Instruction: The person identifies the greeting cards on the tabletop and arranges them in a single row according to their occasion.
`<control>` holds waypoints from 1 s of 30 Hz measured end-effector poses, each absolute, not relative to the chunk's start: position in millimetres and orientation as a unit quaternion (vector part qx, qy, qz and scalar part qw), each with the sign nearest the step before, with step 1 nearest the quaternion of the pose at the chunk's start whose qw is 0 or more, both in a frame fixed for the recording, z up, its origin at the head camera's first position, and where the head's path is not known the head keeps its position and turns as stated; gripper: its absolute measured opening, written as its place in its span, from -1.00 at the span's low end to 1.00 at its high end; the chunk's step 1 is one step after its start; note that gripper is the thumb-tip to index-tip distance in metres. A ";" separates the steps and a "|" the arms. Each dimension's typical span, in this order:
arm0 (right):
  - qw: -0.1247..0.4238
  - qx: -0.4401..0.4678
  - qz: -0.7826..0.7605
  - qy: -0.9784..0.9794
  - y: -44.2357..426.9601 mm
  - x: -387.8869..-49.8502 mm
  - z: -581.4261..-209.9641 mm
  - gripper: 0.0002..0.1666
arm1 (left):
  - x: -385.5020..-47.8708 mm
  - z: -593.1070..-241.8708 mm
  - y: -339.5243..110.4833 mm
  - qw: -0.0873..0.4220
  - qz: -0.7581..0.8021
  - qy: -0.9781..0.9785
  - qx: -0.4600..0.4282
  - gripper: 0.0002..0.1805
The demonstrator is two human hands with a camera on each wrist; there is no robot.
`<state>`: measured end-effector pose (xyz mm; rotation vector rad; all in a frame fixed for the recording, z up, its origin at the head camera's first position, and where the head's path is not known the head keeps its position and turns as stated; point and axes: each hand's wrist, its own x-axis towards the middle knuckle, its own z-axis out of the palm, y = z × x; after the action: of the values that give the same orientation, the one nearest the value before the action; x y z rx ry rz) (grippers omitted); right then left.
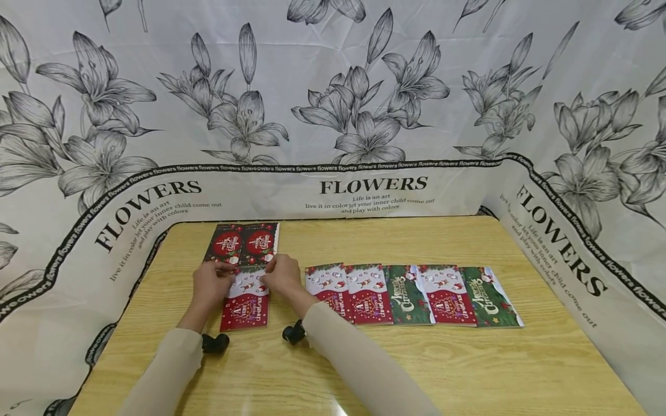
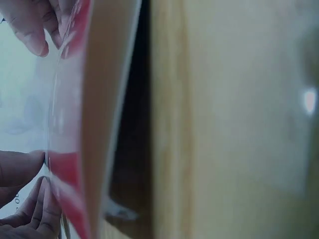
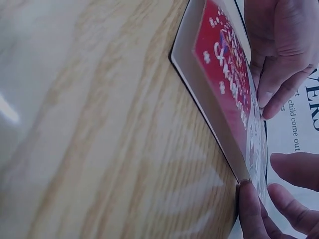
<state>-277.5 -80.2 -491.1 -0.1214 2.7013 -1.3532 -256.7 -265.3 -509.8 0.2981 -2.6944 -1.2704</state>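
A red-and-white Christmas card [image 1: 245, 306] lies at the left of the table, just in front of two dark Christmas cards [image 1: 242, 242]. My left hand [image 1: 212, 286] pinches its upper left part between thumb and fingers. At its upper right side my right hand [image 1: 283, 276] pinches the edge. The right wrist view shows the card [image 3: 224, 69] edge-on, its folded leaves slightly parted, with the right hand's fingertips [image 3: 250, 206] at the near corner. In the left wrist view the card's red edge [image 2: 65, 169] sits beside the left fingers [image 2: 37, 206].
Right of the hands, several red-and-white cards [image 1: 366, 293] and green cards [image 1: 411, 294] form an overlapping row. Black wrist devices [image 1: 215, 344] hang under both sleeves. A flower-printed cloth [image 1: 364, 75] walls the wooden table [image 1: 468, 370] at back and sides.
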 end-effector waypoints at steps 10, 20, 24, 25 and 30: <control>0.051 -0.045 -0.458 0.886 -78.5 -277.6 -493.6 -0.80 | -254.1 -510.4 -264.9 0.062 -0.458 -0.878 0.126 -0.74; 0.062 -0.039 -0.489 0.869 -75.5 -276.9 -492.8 -0.81 | -254.5 -507.5 -266.5 0.038 -0.515 -0.847 0.128 -0.72; 0.075 -0.039 -0.505 0.859 -73.5 -276.1 -492.6 -0.82 | -254.1 -507.6 -268.7 0.025 -0.538 -0.833 0.127 -0.69; 0.077 -0.040 -0.509 0.856 -72.9 -276.2 -493.0 -0.81 | -254.0 -507.7 -268.7 0.022 -0.540 -0.832 0.128 -0.69; 0.075 -0.052 -0.528 0.844 -69.7 -277.8 -495.9 -0.78 | -253.8 -508.1 -266.0 0.015 -0.546 -0.828 0.130 -0.69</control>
<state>-277.8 -69.7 -495.9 -0.1564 2.5334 -1.5842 -253.8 -266.0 -508.1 0.4056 -2.5762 -1.6978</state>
